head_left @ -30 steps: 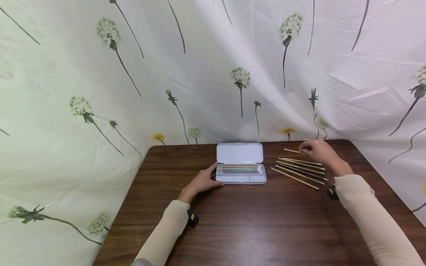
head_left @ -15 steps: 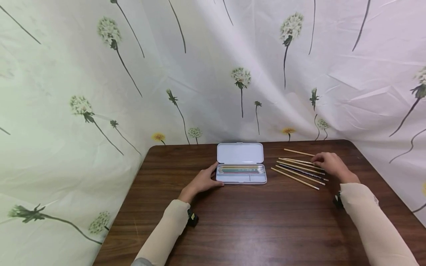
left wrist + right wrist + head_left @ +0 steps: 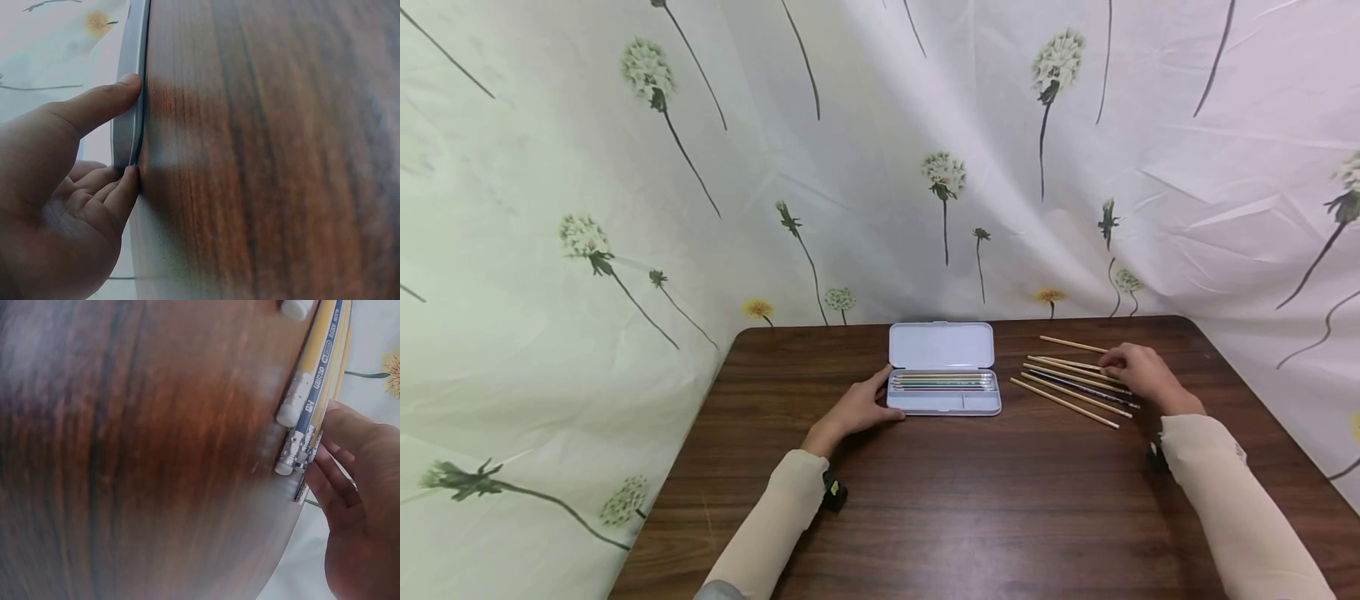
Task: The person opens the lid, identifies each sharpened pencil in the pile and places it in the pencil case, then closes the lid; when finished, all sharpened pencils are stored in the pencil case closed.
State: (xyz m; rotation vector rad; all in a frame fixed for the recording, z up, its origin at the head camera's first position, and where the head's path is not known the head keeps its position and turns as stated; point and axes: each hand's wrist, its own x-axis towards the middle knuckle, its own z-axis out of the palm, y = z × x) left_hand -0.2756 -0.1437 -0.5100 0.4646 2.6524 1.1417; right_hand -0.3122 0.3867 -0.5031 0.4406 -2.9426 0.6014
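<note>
An open white pencil case (image 3: pixel 925 408) lies on the table, its lid (image 3: pixel 941 345) tipped back and several pencils (image 3: pixel 942 382) in its rear compartment. My left hand (image 3: pixel 853 408) holds the case's left end, thumb on the front side and fingers round the corner, as the left wrist view shows. To the right, several loose pencils (image 3: pixel 1064 402) lie fanned out with their eraser ends to the right. My right hand (image 3: pixel 1138 373) pinches a yellow pencil (image 3: pixel 1060 362) near its eraser end, at the far side of the fan. A dark blue pencil (image 3: pixel 310 403) marked HB lies beside it.
One more pencil (image 3: pixel 1071 342) lies apart, behind the fan near the table's back edge. The brown wooden table (image 3: pixel 955 517) meets a white dandelion-print cloth (image 3: pixel 865 208) at the back and sides.
My right hand has moved from the rear pencil toward me and slightly right, onto a pencil in the fan, and its fingers have closed there. The left hand and the case have stayed put.
</note>
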